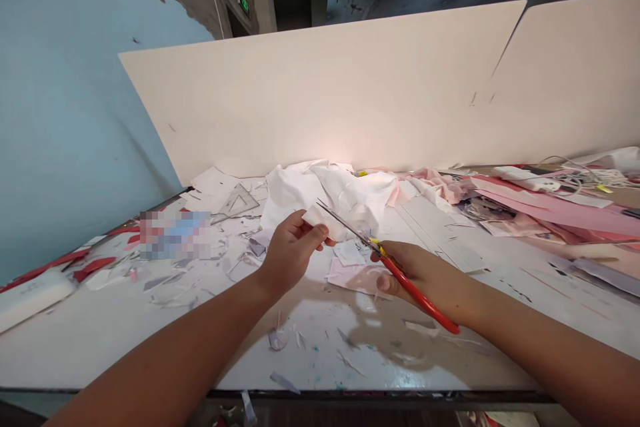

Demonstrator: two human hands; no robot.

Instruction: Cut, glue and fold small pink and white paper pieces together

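My left hand [290, 250] pinches a small piece of white paper [320, 221] between thumb and fingers. My right hand [420, 277] grips red-handled scissors [420, 297] by the handles. Their long steel blades [345, 223] angle up and left, with the tips passing just above the paper's far corner. The hands are close together over the white tabletop [320, 320], and a sheet of pale pink paper [353, 277] lies below them.
Crumpled white cloth [325, 197] lies behind the hands, beside a clear plastic set square [239, 201]. Paper scraps litter the table. Pink sheets [560, 210] and a power strip [530, 180] with cables lie at right. A tall pale board [320, 100] stands behind.
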